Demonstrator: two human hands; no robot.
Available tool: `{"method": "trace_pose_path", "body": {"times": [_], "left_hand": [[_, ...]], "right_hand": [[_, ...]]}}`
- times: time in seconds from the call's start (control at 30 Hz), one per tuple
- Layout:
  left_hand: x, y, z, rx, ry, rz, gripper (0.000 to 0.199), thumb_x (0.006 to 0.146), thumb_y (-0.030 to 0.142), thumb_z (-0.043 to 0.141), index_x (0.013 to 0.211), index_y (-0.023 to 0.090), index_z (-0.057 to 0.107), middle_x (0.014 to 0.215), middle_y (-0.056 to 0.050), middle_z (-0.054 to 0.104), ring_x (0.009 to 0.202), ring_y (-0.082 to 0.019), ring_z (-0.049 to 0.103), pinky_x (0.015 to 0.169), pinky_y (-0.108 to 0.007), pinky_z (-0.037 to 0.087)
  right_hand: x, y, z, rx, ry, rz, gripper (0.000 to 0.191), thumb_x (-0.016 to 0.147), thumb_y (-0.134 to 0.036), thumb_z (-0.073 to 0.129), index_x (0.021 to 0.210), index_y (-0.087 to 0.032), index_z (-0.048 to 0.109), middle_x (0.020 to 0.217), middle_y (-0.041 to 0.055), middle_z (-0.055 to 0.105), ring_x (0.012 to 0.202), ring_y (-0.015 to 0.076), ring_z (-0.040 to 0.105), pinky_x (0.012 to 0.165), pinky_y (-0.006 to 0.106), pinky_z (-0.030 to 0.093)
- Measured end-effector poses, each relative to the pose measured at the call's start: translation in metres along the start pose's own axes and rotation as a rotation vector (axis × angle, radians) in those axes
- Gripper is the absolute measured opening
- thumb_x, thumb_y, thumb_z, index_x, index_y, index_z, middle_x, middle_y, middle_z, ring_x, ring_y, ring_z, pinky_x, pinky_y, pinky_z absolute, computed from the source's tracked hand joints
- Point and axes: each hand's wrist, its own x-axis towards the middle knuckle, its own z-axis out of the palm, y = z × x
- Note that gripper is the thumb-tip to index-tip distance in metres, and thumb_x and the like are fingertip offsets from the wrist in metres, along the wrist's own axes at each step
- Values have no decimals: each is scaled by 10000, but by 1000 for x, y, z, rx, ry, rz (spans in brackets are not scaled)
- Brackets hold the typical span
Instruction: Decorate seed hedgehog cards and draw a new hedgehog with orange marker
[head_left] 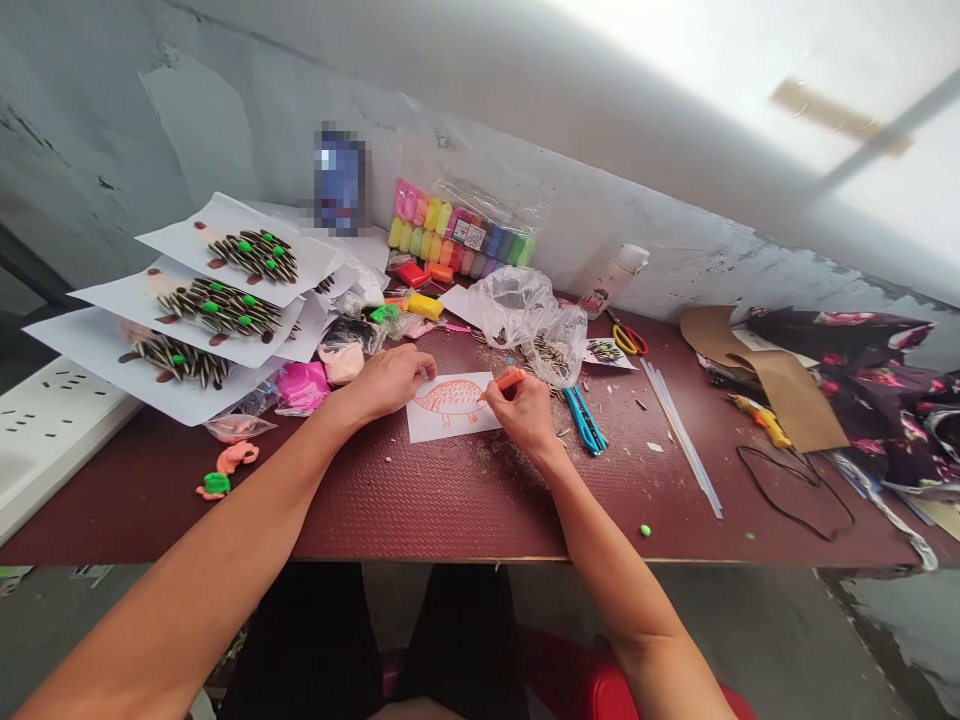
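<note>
A small white sheet of paper [424, 425] lies on the dark red table, with an orange drawing of a rounded, patterned body on short legs. My right hand [523, 408] is closed around an orange marker [511, 379], its tip at the right part of the drawing. At the sheet's left edge rests my left hand [394, 380], fingers loosely bent and apart, with nothing visible in them. Right of my right hand are a blue utility knife [585, 420] and a clear plastic bag [551, 345] of striped seeds. Beside my left wrist sits pink clay [303, 387].
Stacked papers with seed-covered figures [240, 310] stand at the left, near a white power strip [45, 430]. Coloured clay packs [457, 235] lean on the wall. Scissors [628, 338], a white bottle [615, 280], glue sticks [682, 440] and a yellow glue gun [765, 420] lie rightward.
</note>
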Motion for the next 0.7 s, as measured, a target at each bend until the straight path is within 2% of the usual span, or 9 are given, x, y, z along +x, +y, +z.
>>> {"method": "trace_pose_path", "body": {"times": [0.23, 0.43, 0.7], "left_hand": [[-1, 1, -1, 3, 0, -5, 321, 876, 184, 496, 1021, 250, 775, 1021, -71, 720, 914, -224, 653, 825, -325, 510], [-1, 4, -3, -6, -21, -21, 324, 892, 168, 494, 1037, 241, 773, 1049, -86, 712, 943, -245, 657, 834, -347, 499], [-1, 3, -2, -4, -15, -19, 314, 888, 160, 504, 1030, 239, 773, 1028, -82, 713, 923, -236, 662, 815, -337, 495]], "right_hand": [[1, 0, -1, -38, 19, -9, 211, 777, -290, 552, 581, -219, 518, 531, -30, 528, 496, 114, 451, 560, 258, 348], [0, 0, 1, 35, -10, 14, 210, 770, -323, 537, 588, -221, 516, 540, -29, 516, 512, 117, 449, 546, 253, 346], [2, 2, -3, 1, 29, 16, 207, 771, -301, 534, 585, -214, 508, 552, -24, 533, 514, 111, 446, 563, 256, 354]]}}
